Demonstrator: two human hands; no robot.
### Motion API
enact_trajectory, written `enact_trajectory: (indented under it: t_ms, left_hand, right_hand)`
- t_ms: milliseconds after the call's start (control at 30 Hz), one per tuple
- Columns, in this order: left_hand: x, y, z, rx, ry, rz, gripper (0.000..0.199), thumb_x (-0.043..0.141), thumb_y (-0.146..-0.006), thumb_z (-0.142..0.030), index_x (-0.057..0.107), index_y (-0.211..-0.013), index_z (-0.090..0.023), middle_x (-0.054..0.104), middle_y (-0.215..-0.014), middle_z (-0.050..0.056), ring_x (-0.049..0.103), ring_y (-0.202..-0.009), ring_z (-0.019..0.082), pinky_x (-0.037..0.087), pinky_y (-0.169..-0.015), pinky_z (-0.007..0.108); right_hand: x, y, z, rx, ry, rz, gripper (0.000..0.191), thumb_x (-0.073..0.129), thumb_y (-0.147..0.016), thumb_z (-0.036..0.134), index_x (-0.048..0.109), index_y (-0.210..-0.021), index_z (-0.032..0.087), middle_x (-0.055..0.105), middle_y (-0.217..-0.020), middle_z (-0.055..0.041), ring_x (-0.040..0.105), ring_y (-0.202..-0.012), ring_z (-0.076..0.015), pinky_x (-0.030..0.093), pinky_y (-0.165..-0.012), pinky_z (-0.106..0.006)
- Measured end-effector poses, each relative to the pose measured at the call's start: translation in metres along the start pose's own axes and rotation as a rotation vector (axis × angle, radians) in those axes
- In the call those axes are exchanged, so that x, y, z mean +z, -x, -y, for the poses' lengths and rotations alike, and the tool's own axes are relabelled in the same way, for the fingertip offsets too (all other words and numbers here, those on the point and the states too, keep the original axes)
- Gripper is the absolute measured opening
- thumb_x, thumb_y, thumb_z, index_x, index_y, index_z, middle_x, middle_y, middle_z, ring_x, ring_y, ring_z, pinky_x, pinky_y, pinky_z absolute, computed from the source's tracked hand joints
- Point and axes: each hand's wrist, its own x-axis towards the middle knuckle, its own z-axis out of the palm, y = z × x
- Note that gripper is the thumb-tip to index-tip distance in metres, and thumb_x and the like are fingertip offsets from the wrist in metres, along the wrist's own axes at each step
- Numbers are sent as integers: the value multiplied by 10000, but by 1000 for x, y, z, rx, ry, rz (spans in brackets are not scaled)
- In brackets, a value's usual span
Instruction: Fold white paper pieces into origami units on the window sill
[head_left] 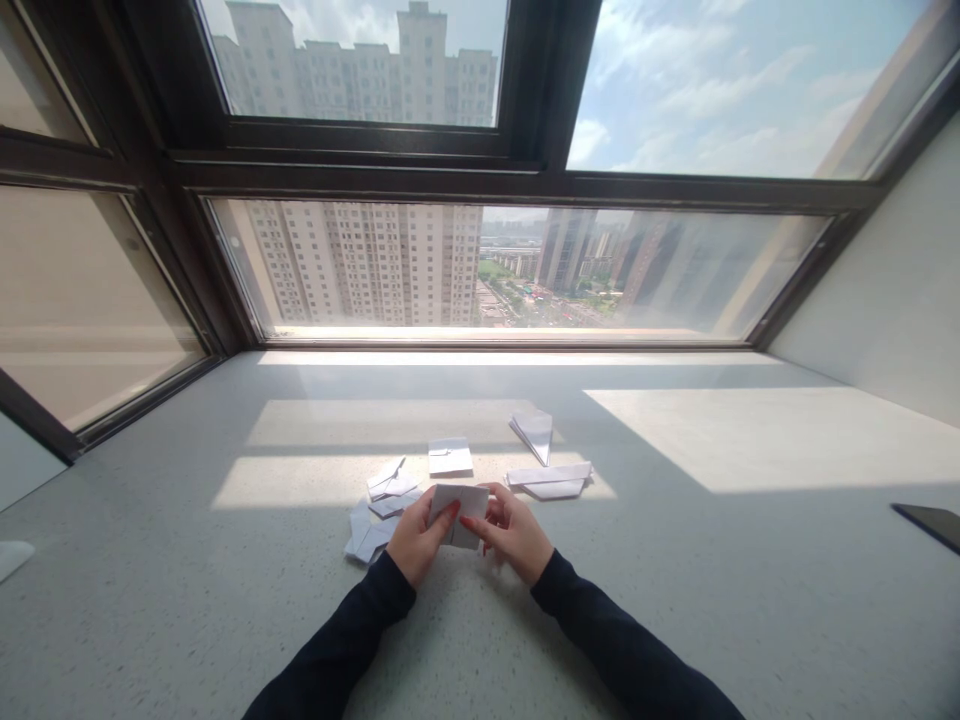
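One folded paper (471, 495) sits between the left hand (412, 540) and right hand (521, 540), both thumbs (442, 519) on its near face, fingers pinching its sides, over the windowsill (675, 600). Around it: one square packet (450, 460) beyond, one pointed piece (536, 435) and one long piece (555, 480) rightward, at least three clustered pieces (366, 537) leftward.

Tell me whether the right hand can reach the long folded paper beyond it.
Probably yes: the long folded paper lies close beyond the right hand, nothing visible between them. That hand holds the folded square, though, so it would likely have to let go first.
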Motion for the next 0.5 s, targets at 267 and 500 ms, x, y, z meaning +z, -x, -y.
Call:
enact_trajectory:
  t_ms: [267,500]
  left_hand:
    - [1,-1,2,-81,45,-68,238,623,-627,-313,609,-793,-143,631,-751,41,553,-726,185,426,-662,260]
    - [-6,-5,-4,-156,148,-162,285,663,-581,-305,618,-800,-128,654,-772,49,576,-731,189,440,-674,276]
  right_hand:
    - [0,-1,-4,1,-65,0,347,584,-614,466,455,-755,177,495,-521,58,432,-369,-69,369,-330,-193]
    - [-6,-2,3,-128,275,-103,276,426,-773,402,484,-896,161,500,-601,22,474,-445,-95,413,-422,-227]
